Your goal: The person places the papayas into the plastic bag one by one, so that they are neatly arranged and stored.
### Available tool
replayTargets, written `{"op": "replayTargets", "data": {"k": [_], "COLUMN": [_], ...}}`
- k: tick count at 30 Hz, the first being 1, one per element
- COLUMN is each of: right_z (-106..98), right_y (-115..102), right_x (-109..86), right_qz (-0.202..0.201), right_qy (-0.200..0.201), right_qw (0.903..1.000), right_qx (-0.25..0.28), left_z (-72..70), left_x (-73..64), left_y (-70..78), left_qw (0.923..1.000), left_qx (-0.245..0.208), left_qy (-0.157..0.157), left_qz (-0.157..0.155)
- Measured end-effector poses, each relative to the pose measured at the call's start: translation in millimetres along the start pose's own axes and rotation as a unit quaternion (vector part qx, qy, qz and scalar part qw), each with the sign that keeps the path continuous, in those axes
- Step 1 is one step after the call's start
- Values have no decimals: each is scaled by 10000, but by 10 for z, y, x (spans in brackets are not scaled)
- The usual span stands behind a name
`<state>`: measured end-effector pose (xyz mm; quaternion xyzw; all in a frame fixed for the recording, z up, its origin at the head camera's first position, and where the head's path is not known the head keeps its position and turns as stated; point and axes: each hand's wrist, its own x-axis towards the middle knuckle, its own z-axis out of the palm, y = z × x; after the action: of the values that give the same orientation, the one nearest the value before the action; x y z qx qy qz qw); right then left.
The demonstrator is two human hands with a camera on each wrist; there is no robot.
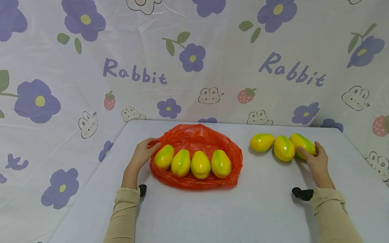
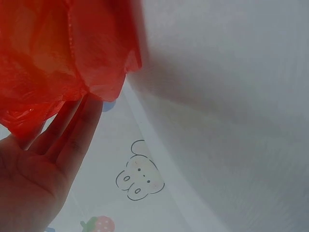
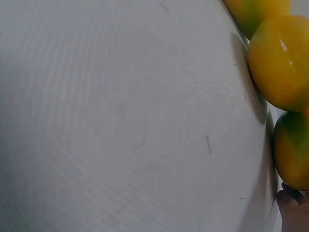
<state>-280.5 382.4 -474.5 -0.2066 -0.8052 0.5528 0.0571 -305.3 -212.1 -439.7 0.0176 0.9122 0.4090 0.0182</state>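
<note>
**Mangoes on a red bag, and three more beside it**

A pale grey table (image 1: 212,216) stands before a white cloth backdrop (image 1: 212,67) printed with purple flowers, strawberries, rabbits and the word "Rabbit". Near the middle of the table lies a crumpled, thin, translucent red-orange plastic bag (image 1: 194,133), spread wide and low. On it rests a row of four mangoes (image 1: 192,164), side by side and touching, each glossy and egg-shaped, yellow with green streaks. To the right, well apart from the bag, three more mangoes sit on the bare table in a touching line: the left one (image 1: 262,142) almost wholly yellow, the middle one (image 1: 284,148) yellow with a green band, the rightmost mango (image 1: 302,145) greener along its top.

The left hand (image 1: 144,153) is at the bag's left edge; the wrist view shows its fingers (image 2: 72,130) nearly straight, their tips touching the plastic, nothing clasped. The right hand (image 1: 316,162) rests on the rightmost mango, fingers (image 1: 304,152) curved loosely round both its sides. Both forearms wear beige sleeves (image 1: 123,216)
</note>
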Motion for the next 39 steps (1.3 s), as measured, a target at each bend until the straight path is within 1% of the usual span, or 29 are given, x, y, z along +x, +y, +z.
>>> {"op": "replayTargets", "data": {"k": [3,6,14,21,26,31,35,39], "right_z": [12,23,47,51,50,64,98,157], "right_y": [-2,-3,1,-17,-58,-150,-276,-424], "right_x": [9,13,-4,-34,-57,-91,-113,-139], "right_qz": [-105,-125,188,193,267,265,235,152], "right_qy": [-11,0,209,407,580,756,878,922], "right_qw": [9999,9999,9993,9986,9972,9946,9918,9910], "right_qx": [-34,-30,236,272,401,660,894,957], "left_z": [1,2,-4,-4,-4,-2,-6,-10], "left_x": [-4,-6,-5,-17,-11,-19,-16,-7], "left_y": [3,5,1,12,-1,-9,-6,0], "left_qw": [10000,10000,10000,10000,10000,10000,10000,10000], "left_qx": [0,-4,-10,-24,-18,-36,-29,-22], "left_qy": [-3,-6,-20,-26,-24,-33,-22,-9], "left_qz": [-12,-25,-19,-80,-77,-63,-49,-16]}}
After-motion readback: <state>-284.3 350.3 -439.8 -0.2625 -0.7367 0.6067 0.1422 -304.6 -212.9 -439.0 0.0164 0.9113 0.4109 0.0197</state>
